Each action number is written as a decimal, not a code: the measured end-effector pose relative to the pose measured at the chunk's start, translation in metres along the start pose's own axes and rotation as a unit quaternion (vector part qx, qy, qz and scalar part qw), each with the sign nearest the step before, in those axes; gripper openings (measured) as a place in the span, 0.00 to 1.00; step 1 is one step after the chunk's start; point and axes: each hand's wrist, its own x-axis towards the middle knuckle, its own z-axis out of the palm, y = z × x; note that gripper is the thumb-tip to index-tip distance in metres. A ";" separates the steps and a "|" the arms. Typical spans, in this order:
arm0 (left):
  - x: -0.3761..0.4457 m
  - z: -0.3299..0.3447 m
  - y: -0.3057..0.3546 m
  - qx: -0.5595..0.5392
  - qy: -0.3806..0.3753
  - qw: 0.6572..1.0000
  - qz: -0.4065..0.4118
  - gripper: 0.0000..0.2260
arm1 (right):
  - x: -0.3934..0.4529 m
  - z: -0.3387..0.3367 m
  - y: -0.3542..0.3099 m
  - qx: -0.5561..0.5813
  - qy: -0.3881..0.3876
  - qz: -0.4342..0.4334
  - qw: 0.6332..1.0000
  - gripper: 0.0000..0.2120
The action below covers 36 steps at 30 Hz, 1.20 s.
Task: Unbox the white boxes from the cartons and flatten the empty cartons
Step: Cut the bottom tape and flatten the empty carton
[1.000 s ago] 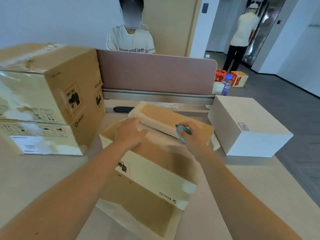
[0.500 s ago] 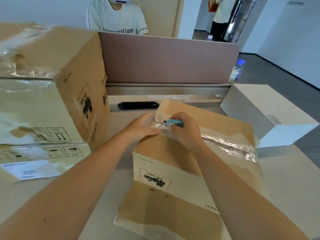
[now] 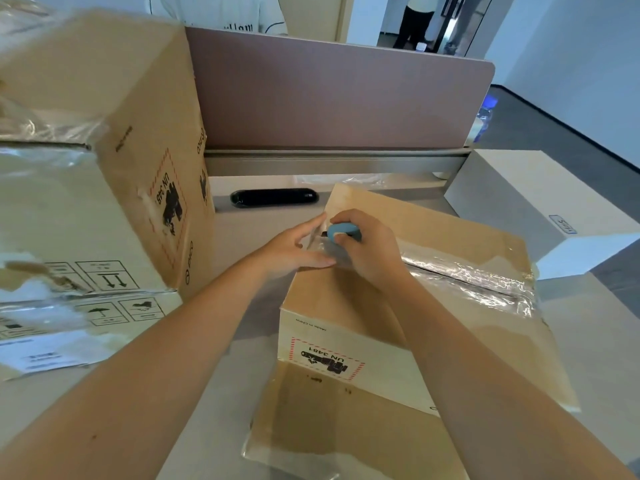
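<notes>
A brown carton (image 3: pixel 460 237) lies on the table in front of me, its taped seam running from its left end toward the right. My right hand (image 3: pixel 367 251) grips a blue box cutter (image 3: pixel 343 231) at the seam's left end. My left hand (image 3: pixel 294 249) presses with straight fingers on the carton's left corner beside the cutter. Clear tape (image 3: pixel 474 282) along the seam looks split and wrinkled. A white box (image 3: pixel 540 199) stands on the table to the right. A larger sealed carton (image 3: pixel 104 140) stands at the left.
A mauve desk divider (image 3: pixel 329 95) runs along the table's far edge, with a black oblong object (image 3: pixel 273 197) below it. A water bottle (image 3: pixel 485 114) stands at the divider's right end. One person sits behind the divider and another stands in the far doorway.
The view has tilted down and come closer. The carton was turned so its taped seam faces up. My right hand with the cutter moved to the seam's left end; my left hand stays beside it.
</notes>
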 end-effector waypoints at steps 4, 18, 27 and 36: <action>0.002 -0.002 -0.003 0.006 -0.013 1.000 0.007 0.38 | 0.002 0.003 -0.002 -0.035 0.005 -0.008 0.999 0.13; 0.001 -0.003 -0.005 0.022 -0.022 0.999 0.023 0.37 | 0.007 -0.003 -0.007 -0.156 -0.058 -0.047 0.985 0.16; 0.002 -0.003 -0.008 0.019 -0.014 1.000 0.017 0.37 | 0.001 -0.016 -0.016 -0.214 -0.116 -0.043 0.969 0.16; -0.007 -0.006 0.016 0.268 0.028 0.962 0.042 0.40 | -0.010 -0.047 0.010 -0.243 -0.102 0.011 0.964 0.17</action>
